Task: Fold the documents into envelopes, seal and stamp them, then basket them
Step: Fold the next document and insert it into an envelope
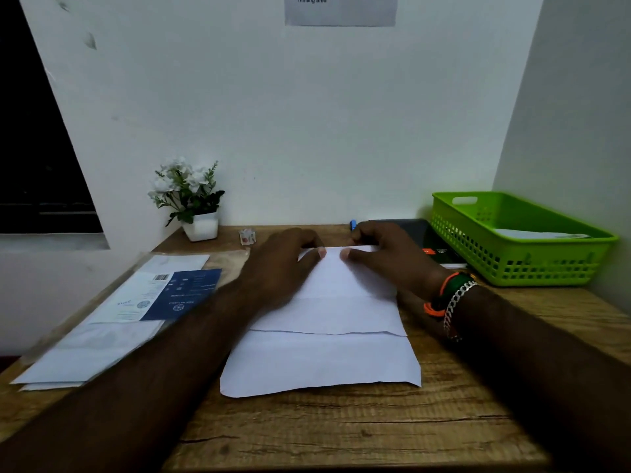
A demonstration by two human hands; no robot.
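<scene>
Two hands work on one white sheet in the middle of the wooden table (341, 435). At the far left lies a pile of envelopes in a clear wrapper (112, 319), with a blue and white printed label on top. Behind it, near the wall, stands a small pot of white flowers (191, 199), and just to its right lies a small crumpled packet (247, 236); what it contains I cannot tell.

The left hand (283, 261) rests on the far left part of the document (324, 336), fingers bent downward, thumb tip pressing on the far edge of the paper. The document is already folded partly: one layer lies over the other, and its edge crosses the sheet in the near half. The right hand (386, 257) holds the far right part in the same manner, thumb on top and the other fingers curled at the edge. If they go under the paper, I cannot tell. A blue pen (353, 224) shows just behind this hand, beside a dark book (433, 247). At the far right stands the green basket (519, 240), with something white already inside.

I think the next fold is in preparation. The risk is that the two hands pull unevenly, so the fold becomes crooked and the paper does not fit in an envelope. Also the sheet can slide on the smooth table when it is pressed only at the far edge.
</scene>
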